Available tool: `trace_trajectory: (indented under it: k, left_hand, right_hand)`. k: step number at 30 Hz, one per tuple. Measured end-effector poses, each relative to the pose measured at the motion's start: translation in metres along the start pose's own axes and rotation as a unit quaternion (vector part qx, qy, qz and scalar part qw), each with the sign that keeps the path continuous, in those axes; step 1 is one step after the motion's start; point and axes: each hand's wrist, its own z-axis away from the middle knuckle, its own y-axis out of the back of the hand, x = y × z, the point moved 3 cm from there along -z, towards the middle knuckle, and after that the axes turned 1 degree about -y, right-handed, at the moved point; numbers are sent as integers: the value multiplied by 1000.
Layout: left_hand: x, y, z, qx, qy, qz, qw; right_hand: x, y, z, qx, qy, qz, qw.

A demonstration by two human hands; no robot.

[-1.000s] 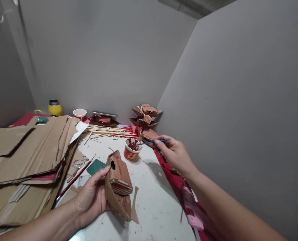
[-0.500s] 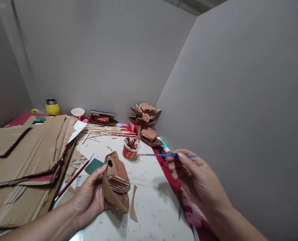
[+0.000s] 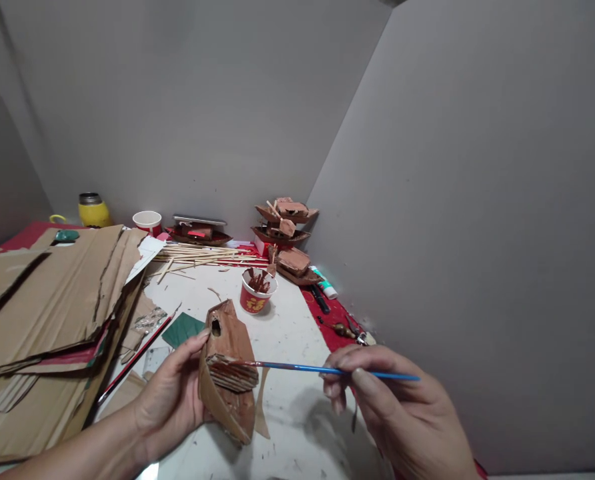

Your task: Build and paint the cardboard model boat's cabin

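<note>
My left hand [image 3: 172, 390] grips the boat [image 3: 223, 400], my right hand [image 3: 402, 403] pinches the brush [image 3: 300, 367] at its cabin [image 3: 236, 341]: painting, I judge, next calling for light strokes.

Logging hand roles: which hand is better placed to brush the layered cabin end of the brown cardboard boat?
Right, I'd judge: the right hand holds the thin blue-handled paintbrush, its tip at that cabin end. The left hand is occupied, supporting the boat.

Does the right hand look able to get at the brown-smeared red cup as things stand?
Probably yes: the right hand holds only a blue brush, and nothing visible blocks the way over the white tabletop to the brown-smeared red cup.
</note>
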Motion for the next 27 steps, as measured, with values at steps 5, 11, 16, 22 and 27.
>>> trace_trajectory:
  k: [5,11,16,22,27]
  left_hand:
    - [0,1,0,-4,-3,-5,1000]
    - [3,2,0,13,-2,-2,1000]
    - [5,3,0,28,-6,6,1000]
    - [1,4,0,-2,-4,3,1000]
    - [0,4,-2,-2,-5,-2,1000]
  right_hand:
    - [-4,-1,1,0,15,52,999]
    - [-13,5,3,-8,50,167,985]
    - [-23,7,3,-23,88,208,974]
    - [-22,1,9,-60,145,173,972]
    - [-19,-4,8,-68,162,170,970]
